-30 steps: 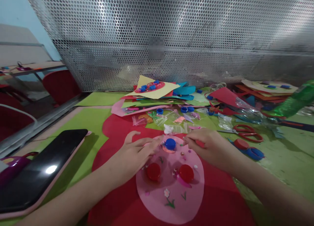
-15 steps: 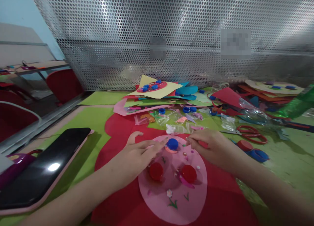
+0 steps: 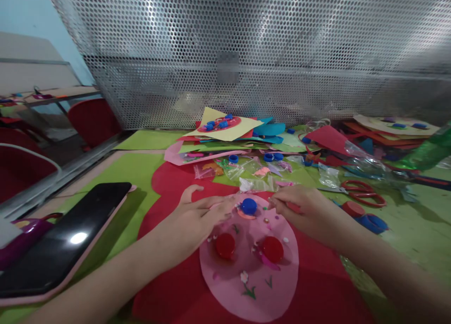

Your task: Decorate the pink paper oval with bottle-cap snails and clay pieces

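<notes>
A pink paper oval (image 3: 253, 305) lies on a red paper shape (image 3: 169, 296). On the oval sit a blue bottle cap (image 3: 248, 206), a red bottle cap (image 3: 225, 245) at left and a second red bottle cap (image 3: 273, 250) at right. Small flower (image 3: 244, 277) and leaf (image 3: 249, 292) pieces surround them. Stretched over the oval's upper left edge, my left hand (image 3: 202, 216) is open, fingertips just left of the blue cap. My right hand (image 3: 301, 209) rests at the upper right edge, thumb and fingers pinched together; whatever they hold, if anything, is too small to make out.
A black phone (image 3: 66, 239) lies at left. Red-handled scissors (image 3: 362, 193) and loose caps (image 3: 373, 223) are at right. Behind are small plastic bags (image 3: 253, 184), a stack of cut paper (image 3: 232, 132), a green bottle (image 3: 426, 148) and a perforated metal panel (image 3: 158, 56).
My left fingertips have drawn slightly back to the left, away from the blue cap. My right hand stays nearly still, and the caps keep their places on the oval.
</notes>
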`<action>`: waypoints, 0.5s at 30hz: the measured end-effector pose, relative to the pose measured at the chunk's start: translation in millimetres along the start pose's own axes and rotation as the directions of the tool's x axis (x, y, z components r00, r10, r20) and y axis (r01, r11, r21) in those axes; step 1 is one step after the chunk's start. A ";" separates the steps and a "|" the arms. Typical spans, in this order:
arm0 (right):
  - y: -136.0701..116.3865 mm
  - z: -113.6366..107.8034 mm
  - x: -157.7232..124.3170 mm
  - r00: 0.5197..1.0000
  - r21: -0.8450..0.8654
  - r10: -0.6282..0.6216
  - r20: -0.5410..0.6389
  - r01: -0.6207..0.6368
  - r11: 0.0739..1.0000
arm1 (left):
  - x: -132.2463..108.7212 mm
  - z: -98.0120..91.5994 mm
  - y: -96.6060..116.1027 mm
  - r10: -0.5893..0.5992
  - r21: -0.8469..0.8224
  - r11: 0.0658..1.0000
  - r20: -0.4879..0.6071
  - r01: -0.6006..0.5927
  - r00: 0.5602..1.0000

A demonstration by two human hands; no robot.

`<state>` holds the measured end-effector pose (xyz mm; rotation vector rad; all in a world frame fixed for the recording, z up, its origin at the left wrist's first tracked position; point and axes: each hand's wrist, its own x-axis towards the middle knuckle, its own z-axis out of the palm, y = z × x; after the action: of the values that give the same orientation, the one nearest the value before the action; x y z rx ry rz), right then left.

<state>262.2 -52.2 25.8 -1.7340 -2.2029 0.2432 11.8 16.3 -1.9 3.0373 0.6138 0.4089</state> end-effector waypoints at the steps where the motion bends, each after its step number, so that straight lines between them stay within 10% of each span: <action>1: -0.2 -0.1 -0.2 1.000 -0.001 0.000 0.000 0.000 1.000 | 0.0 -2.3 0.1 -0.004 0.008 1.000 -0.003 0.004 1.000; 15: -0.3 -0.8 0.2 1.000 0.006 -0.008 0.019 0.008 1.000 | -1.9 -4.3 3.3 0.102 0.117 0.988 0.030 -0.104 0.994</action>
<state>262.2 -52.2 26.6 -1.7268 -2.2199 0.2653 10.3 12.4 2.1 3.1923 0.4987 0.3497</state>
